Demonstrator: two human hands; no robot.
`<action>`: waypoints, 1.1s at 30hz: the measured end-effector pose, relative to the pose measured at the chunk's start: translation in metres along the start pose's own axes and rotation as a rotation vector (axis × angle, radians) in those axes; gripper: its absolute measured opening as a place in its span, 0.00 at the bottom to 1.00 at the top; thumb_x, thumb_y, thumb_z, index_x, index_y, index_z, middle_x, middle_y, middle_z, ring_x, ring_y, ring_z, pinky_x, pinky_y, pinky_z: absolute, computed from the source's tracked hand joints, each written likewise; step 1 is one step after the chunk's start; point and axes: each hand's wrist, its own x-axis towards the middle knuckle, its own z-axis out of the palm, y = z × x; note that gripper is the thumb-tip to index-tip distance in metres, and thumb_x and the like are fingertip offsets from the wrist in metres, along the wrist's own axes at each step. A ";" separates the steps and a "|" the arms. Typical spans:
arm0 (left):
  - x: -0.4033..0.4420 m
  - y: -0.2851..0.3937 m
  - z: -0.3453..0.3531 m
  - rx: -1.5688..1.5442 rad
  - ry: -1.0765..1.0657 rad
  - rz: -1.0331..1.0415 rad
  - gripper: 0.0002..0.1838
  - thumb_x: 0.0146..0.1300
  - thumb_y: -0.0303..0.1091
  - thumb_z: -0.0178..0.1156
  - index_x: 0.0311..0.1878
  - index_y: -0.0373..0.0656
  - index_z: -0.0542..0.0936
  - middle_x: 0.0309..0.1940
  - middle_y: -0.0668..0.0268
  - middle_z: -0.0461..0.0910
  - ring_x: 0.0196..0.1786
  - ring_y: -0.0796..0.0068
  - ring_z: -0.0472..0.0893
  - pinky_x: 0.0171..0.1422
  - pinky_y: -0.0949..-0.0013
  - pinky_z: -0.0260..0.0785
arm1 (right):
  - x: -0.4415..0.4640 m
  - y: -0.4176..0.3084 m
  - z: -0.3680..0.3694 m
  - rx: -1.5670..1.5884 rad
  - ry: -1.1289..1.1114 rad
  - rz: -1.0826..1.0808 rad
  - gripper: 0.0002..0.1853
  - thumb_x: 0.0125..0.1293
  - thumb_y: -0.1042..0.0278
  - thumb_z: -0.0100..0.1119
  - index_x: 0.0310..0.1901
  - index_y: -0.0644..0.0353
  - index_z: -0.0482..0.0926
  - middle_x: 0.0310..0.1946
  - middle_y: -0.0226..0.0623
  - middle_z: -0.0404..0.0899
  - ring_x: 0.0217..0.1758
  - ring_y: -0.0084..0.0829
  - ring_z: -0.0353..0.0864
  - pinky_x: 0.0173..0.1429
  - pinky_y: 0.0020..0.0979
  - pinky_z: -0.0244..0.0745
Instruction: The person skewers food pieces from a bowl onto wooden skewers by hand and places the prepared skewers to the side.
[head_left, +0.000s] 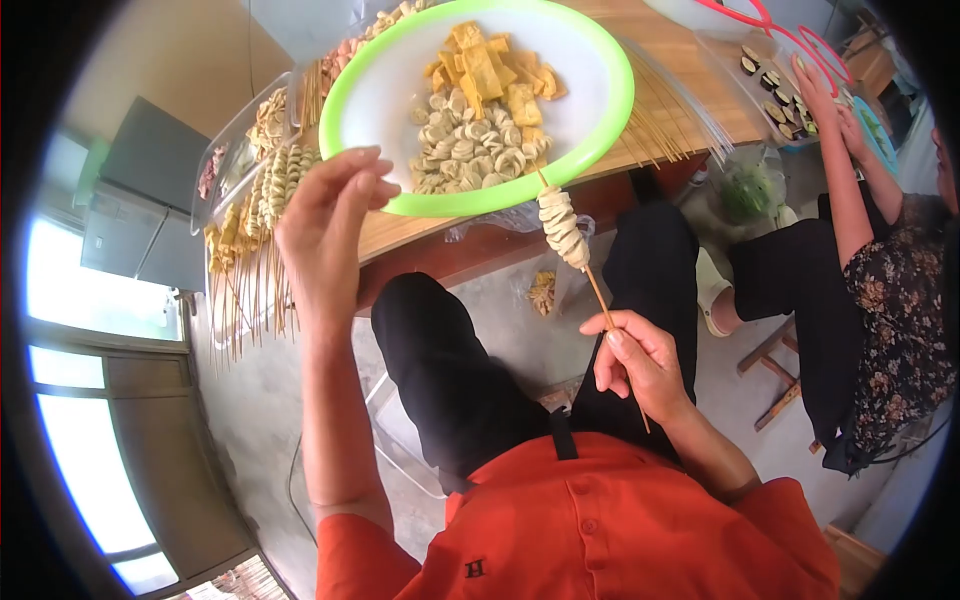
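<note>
My right hand (640, 368) pinches the lower part of a bamboo skewer (600, 300) below the bowl. Pale, folded food pieces (563, 230) are threaded near the skewer's tip, which reaches the bowl's rim. To the left of the bowl, my left hand (335, 215) is raised with bent fingers apart from the thumb, and nothing shows between them. The white bowl (375, 110) has a bright green rim and stands on the wooden table. Inside it lie pale, curled pieces (470, 145) and yellow-brown strips (485, 70).
Clear trays on the left hold filled skewers (270, 190). Bare skewers (660, 110) lie right of the bowl. A co-worker's hand (815, 90) is over a tray of dark-edged slices (775, 95). A wooden stool (775, 370) and a bag of greens (750, 190) are on the right.
</note>
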 end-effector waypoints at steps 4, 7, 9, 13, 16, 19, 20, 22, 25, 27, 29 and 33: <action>0.055 -0.028 0.001 0.061 -0.132 0.031 0.12 0.68 0.31 0.58 0.48 0.32 0.81 0.39 0.61 0.85 0.38 0.75 0.84 0.48 0.73 0.74 | 0.004 0.005 -0.003 -0.056 -0.001 -0.066 0.13 0.77 0.67 0.44 0.52 0.63 0.77 0.19 0.30 0.76 0.15 0.13 0.62 0.21 0.18 0.58; 0.087 -0.045 0.007 0.306 -0.286 -0.023 0.10 0.66 0.30 0.59 0.45 0.34 0.83 0.36 0.64 0.85 0.37 0.78 0.83 0.44 0.74 0.73 | 0.007 0.008 -0.008 -0.102 0.003 -0.105 0.13 0.76 0.68 0.45 0.51 0.63 0.77 0.18 0.30 0.76 0.15 0.13 0.62 0.21 0.18 0.59; 0.106 -0.054 0.009 0.371 -0.313 -0.029 0.10 0.65 0.30 0.59 0.44 0.35 0.83 0.35 0.64 0.85 0.36 0.79 0.83 0.43 0.75 0.72 | 0.010 0.011 -0.013 -0.123 0.007 -0.128 0.13 0.76 0.69 0.45 0.51 0.63 0.78 0.18 0.30 0.76 0.15 0.13 0.63 0.21 0.19 0.59; 0.137 -0.073 0.016 0.448 -0.351 -0.029 0.11 0.61 0.32 0.60 0.42 0.38 0.85 0.28 0.64 0.84 0.32 0.78 0.83 0.37 0.72 0.72 | 0.012 0.022 -0.023 -0.148 0.015 -0.139 0.13 0.75 0.70 0.44 0.52 0.64 0.78 0.17 0.29 0.76 0.15 0.13 0.63 0.21 0.19 0.60; 0.155 -0.092 0.023 0.473 -0.440 -0.078 0.11 0.61 0.32 0.60 0.41 0.37 0.85 0.29 0.63 0.84 0.30 0.77 0.83 0.34 0.71 0.72 | 0.014 0.027 -0.027 -0.178 0.015 -0.160 0.13 0.75 0.71 0.45 0.52 0.64 0.78 0.17 0.29 0.76 0.15 0.14 0.64 0.22 0.19 0.61; 0.168 -0.106 0.031 0.525 -0.504 -0.103 0.10 0.59 0.32 0.60 0.40 0.37 0.85 0.30 0.62 0.84 0.29 0.76 0.83 0.32 0.71 0.72 | 0.016 0.029 -0.027 -0.199 0.012 -0.177 0.13 0.74 0.71 0.45 0.51 0.64 0.78 0.16 0.28 0.75 0.16 0.14 0.66 0.23 0.19 0.62; 0.172 -0.110 0.034 0.526 -0.505 -0.102 0.10 0.59 0.32 0.60 0.40 0.37 0.85 0.30 0.62 0.84 0.29 0.76 0.83 0.32 0.71 0.72 | 0.016 0.029 -0.026 -0.202 0.006 -0.183 0.12 0.74 0.71 0.46 0.51 0.64 0.78 0.16 0.28 0.75 0.16 0.14 0.67 0.23 0.20 0.63; 0.178 -0.116 0.041 0.567 -0.499 -0.095 0.11 0.58 0.32 0.60 0.40 0.38 0.85 0.29 0.62 0.84 0.29 0.74 0.83 0.34 0.69 0.72 | 0.018 0.030 -0.026 -0.219 -0.003 -0.184 0.12 0.74 0.71 0.46 0.51 0.64 0.78 0.16 0.28 0.75 0.17 0.15 0.68 0.23 0.20 0.64; 0.182 -0.125 0.050 0.633 -0.516 -0.046 0.11 0.56 0.32 0.60 0.40 0.39 0.85 0.28 0.61 0.83 0.29 0.70 0.83 0.37 0.66 0.74 | 0.019 0.030 -0.025 -0.246 -0.015 -0.185 0.12 0.74 0.71 0.46 0.51 0.64 0.78 0.16 0.28 0.75 0.17 0.16 0.70 0.24 0.20 0.66; 0.183 -0.123 0.054 0.677 -0.605 -0.068 0.12 0.54 0.32 0.61 0.41 0.40 0.85 0.29 0.60 0.84 0.29 0.69 0.83 0.38 0.65 0.74 | 0.021 0.030 -0.026 -0.255 -0.014 -0.187 0.12 0.74 0.71 0.46 0.51 0.64 0.78 0.16 0.28 0.75 0.18 0.16 0.71 0.24 0.21 0.67; 0.178 -0.123 0.061 0.721 -0.703 -0.092 0.13 0.53 0.32 0.62 0.42 0.41 0.85 0.31 0.59 0.84 0.30 0.67 0.83 0.40 0.64 0.75 | 0.021 0.030 -0.026 -0.253 -0.012 -0.185 0.12 0.74 0.71 0.46 0.51 0.64 0.78 0.16 0.28 0.75 0.18 0.17 0.72 0.25 0.21 0.67; 0.169 -0.120 0.062 0.783 -0.699 -0.021 0.14 0.53 0.29 0.63 0.45 0.42 0.83 0.36 0.58 0.84 0.37 0.66 0.83 0.40 0.64 0.75 | 0.023 0.032 -0.025 -0.258 -0.021 -0.195 0.12 0.74 0.71 0.46 0.50 0.64 0.79 0.16 0.28 0.75 0.18 0.17 0.73 0.25 0.21 0.68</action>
